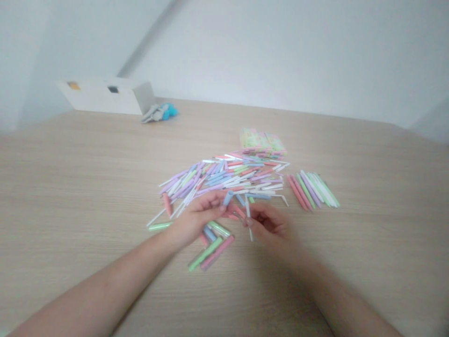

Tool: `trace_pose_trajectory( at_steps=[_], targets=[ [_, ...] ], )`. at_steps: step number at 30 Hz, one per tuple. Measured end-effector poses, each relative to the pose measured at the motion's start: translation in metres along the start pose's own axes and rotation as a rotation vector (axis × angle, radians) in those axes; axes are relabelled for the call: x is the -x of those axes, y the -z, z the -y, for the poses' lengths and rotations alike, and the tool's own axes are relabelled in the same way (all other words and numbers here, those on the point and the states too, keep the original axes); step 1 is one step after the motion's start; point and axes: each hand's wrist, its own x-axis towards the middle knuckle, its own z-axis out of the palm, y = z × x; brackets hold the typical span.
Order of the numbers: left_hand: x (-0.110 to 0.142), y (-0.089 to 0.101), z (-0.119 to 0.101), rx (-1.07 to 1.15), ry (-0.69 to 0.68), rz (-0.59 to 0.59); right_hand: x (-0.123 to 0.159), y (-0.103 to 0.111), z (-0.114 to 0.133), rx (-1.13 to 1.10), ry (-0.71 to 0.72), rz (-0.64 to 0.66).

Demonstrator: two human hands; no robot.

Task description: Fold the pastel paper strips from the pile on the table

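My left hand (pixel 206 208) is closed on a short light-blue tube (pixel 228 198), pinched between thumb and fingers. Close beside it, my right hand (pixel 268 224) pinches a thin white stick (pixel 249 210) that stands nearly upright. A coral-red piece (pixel 239 213) shows between the two hands; which hand holds it I cannot tell. Behind the hands spreads a loose pile of slim pastel tubes and white sticks (pixel 224 178), some of them bent. Below my left hand lie a green tube (pixel 205 254) and a pink tube (pixel 218 252), with several others partly hidden by the hand.
To the right, several red, green, purple and white tubes (pixel 313 191) lie side by side in a row. A stack of printed packets (pixel 263 143) sits behind the pile. Near the wall are a white box (pixel 105 98) and a crumpled grey-and-blue thing (pixel 160 113) on the wooden table (pixel 368 262).
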Motion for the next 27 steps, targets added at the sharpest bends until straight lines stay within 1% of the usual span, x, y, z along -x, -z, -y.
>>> trace_pose_trajectory(
  at_steps=[3,5,8,11,14,20,24,27],
  targets=[
    [0.001,0.002,0.004,-0.065,0.028,0.051,-0.001,0.001,0.002,-0.051,-0.014,-0.032],
    [0.002,0.003,0.005,-0.148,0.061,0.068,-0.002,0.003,0.002,-0.102,-0.016,-0.085],
    [0.003,0.002,0.004,-0.277,0.107,0.071,-0.004,0.005,0.003,-0.187,0.018,-0.183],
    [0.003,-0.001,0.0,-0.372,0.125,0.077,-0.004,0.007,0.003,-0.253,0.055,-0.275],
    [0.003,-0.003,-0.003,-0.429,0.125,0.075,-0.004,0.008,0.005,-0.268,0.06,-0.321],
    [0.003,-0.003,-0.003,-0.459,0.129,0.095,-0.004,0.008,0.006,-0.179,0.017,-0.309],
    [0.005,-0.005,-0.005,-0.507,0.142,0.107,-0.004,0.005,0.003,-0.12,-0.013,-0.252],
    [0.005,-0.005,-0.004,-0.548,0.13,0.149,-0.004,0.002,-0.001,-0.097,-0.029,-0.197]
  ],
)
